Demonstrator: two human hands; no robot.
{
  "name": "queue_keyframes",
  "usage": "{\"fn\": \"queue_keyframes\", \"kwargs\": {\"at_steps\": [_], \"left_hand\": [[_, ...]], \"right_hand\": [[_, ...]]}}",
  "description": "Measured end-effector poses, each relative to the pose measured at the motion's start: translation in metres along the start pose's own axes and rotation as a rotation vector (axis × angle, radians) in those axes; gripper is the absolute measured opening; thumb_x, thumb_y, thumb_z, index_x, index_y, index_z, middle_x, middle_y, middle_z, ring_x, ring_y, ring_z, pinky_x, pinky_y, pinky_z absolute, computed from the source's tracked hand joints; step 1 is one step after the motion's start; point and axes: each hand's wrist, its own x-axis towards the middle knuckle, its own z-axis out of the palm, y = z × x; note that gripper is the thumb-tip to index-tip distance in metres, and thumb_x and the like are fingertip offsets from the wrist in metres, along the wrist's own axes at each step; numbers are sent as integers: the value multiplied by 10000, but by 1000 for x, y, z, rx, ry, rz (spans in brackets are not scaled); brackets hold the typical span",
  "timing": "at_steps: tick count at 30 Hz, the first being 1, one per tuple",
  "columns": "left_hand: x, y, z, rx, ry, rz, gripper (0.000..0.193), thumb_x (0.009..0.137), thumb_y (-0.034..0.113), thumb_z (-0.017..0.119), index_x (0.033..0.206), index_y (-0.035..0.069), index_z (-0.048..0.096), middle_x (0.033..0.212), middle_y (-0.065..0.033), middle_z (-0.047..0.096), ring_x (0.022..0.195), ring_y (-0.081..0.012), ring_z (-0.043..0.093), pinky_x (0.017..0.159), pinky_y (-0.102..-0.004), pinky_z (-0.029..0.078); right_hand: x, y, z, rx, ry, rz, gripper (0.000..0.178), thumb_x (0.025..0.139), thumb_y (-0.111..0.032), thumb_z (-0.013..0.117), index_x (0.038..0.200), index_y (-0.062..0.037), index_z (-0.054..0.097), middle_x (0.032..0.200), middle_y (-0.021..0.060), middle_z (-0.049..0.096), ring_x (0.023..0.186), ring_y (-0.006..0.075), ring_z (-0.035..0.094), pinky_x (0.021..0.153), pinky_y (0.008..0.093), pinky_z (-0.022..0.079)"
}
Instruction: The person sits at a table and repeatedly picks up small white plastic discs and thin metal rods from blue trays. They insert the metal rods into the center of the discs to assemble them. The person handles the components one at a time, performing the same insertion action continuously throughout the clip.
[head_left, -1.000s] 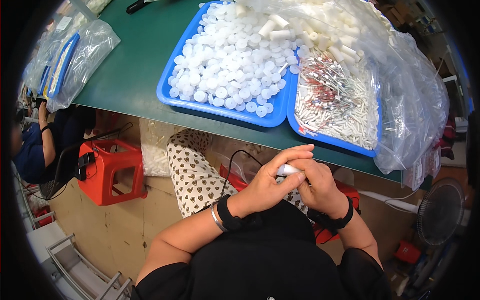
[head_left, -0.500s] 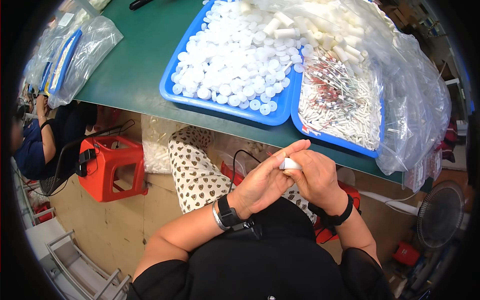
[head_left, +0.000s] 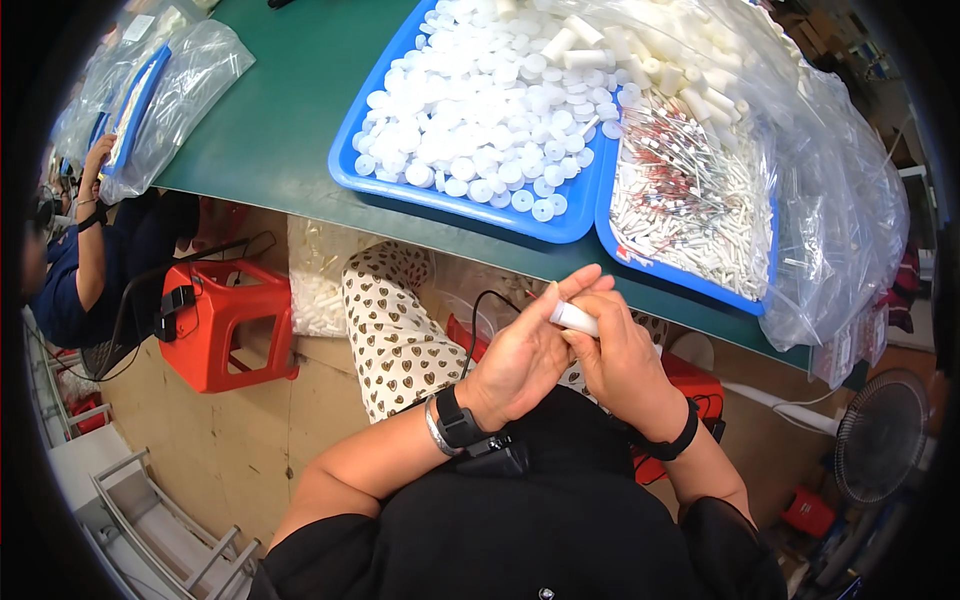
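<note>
In front of my body, below the table's edge, my two hands meet. A small white cylinder point(head_left: 576, 319), smooth and stubby, is held in my right hand point(head_left: 622, 362), between thumb and curled fingers. My left hand point(head_left: 522, 362) lies against its other end, palm turned up and fingers stretched out. A thin reddish bit shows by the left thumb tip; I cannot make out what it is. Just beyond my hands, a blue tray point(head_left: 465, 210) holds many translucent white discs. Right of it, a smaller blue tray point(head_left: 690, 290) holds small white tubes and thin red-and-metal pins.
Both trays stand on a green table point(head_left: 265, 120). Thick cream cylinders point(head_left: 585, 58) and a clear plastic bag point(head_left: 840, 200) lie behind and right. A red stool point(head_left: 225, 330) stands left, near another person point(head_left: 85, 270). A fan point(head_left: 882, 435) is at right.
The white cylinder has tilted and more of its length shows in my right hand. My hands have shifted slightly. At left, the other person's hand has risen to a blue tray.
</note>
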Motion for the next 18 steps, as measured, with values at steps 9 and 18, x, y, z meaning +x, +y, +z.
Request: {"fn": "queue_keyframes", "kwargs": {"at_steps": [9, 18], "left_hand": [[-6, -14, -7, -107, -1, 36, 347, 1071, 397, 363, 1265, 141, 493, 1529, -70, 371, 1387, -273, 381, 1160, -443, 347], [-7, -14, -13, -153, 19, 40, 312, 1066, 357, 399, 1259, 138, 510, 1515, -83, 392, 1380, -283, 395, 1143, -453, 369]], "right_hand": [[-7, -11, 18, -104, 8, 32, 241, 864, -40, 644, 1060, 44, 533, 857, 199, 643, 651, 354, 662, 514, 418, 521], [-8, -13, 26, 26, -10, 166, 203, 920, -68, 625, 1079, 21, 534, 890, 204, 665, 716, 384, 677, 599, 428, 532]]}}
